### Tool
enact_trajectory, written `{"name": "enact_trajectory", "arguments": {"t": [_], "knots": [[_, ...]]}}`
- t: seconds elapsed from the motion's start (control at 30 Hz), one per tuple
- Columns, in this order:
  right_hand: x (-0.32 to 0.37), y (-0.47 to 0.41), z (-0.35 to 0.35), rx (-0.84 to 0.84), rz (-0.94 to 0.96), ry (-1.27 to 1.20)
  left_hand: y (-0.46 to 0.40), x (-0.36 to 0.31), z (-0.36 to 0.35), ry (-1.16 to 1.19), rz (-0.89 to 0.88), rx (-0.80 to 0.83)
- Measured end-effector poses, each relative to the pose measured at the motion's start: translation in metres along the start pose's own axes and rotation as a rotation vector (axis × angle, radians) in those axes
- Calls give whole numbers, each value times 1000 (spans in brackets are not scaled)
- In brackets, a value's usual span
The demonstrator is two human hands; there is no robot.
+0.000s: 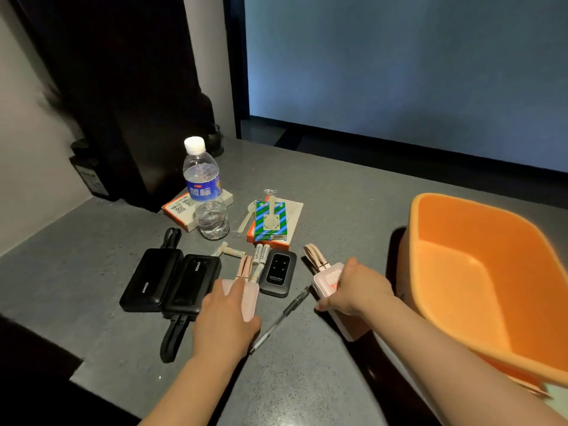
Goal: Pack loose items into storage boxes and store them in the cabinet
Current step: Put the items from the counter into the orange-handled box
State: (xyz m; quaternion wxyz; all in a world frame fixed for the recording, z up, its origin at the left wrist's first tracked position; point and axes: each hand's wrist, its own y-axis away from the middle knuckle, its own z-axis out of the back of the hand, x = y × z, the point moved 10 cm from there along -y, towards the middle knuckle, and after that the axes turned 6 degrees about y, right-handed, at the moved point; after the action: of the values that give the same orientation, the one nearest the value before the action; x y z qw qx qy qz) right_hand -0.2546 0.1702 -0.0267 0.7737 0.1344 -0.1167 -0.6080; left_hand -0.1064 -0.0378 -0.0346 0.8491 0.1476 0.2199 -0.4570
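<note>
An orange plastic storage box (479, 238) stands open and empty at the right of the grey table (322, 192). My right hand (353, 287) grips a pink power bank (330, 281) just left of the box, its looped cable pointing away. My left hand (226, 315) lies over a second pink power bank (250, 302), fingers curled round its edges. Two black power banks (172, 279) lie left of it. A black pocket router (277, 272), several small white tubes (261, 256) and a pen (281, 318) lie between my hands.
A water bottle (206, 192) stands behind the items, beside an orange-and-white carton (181, 210). A green-blue box (272, 221) with a white spoon (247, 218) lies on a paper sheet. A dark cabinet (129, 87) rises at the back left, a large screen (399, 63) behind the table.
</note>
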Motion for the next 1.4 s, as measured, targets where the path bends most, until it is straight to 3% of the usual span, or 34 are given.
{"name": "enact_trajectory", "arguments": {"t": [0.23, 0.4, 0.6, 0.8, 1.0, 1.27, 1.4], "knots": [[-20, 49, 70, -172, 143, -650, -10, 10, 10, 259, 69, -58], [-101, 69, 127, -386, 95, -823, -21, -14, 36, 351, 42, -140], [-197, 62, 123, -506, -98, -603, -20, -128, 55, 480, -297, -147], [-225, 26, 83, -339, -152, -345, -19, -219, 29, 576, -488, -39], [-232, -17, 86, -207, -206, 16, -31, -260, 16, 561, -566, 0], [-244, -55, 51, 39, -385, 10, -32, -292, -3, 506, -619, 56], [-255, -52, 35, 52, -468, -42, -30, -301, -10, 477, -631, 90]]}}
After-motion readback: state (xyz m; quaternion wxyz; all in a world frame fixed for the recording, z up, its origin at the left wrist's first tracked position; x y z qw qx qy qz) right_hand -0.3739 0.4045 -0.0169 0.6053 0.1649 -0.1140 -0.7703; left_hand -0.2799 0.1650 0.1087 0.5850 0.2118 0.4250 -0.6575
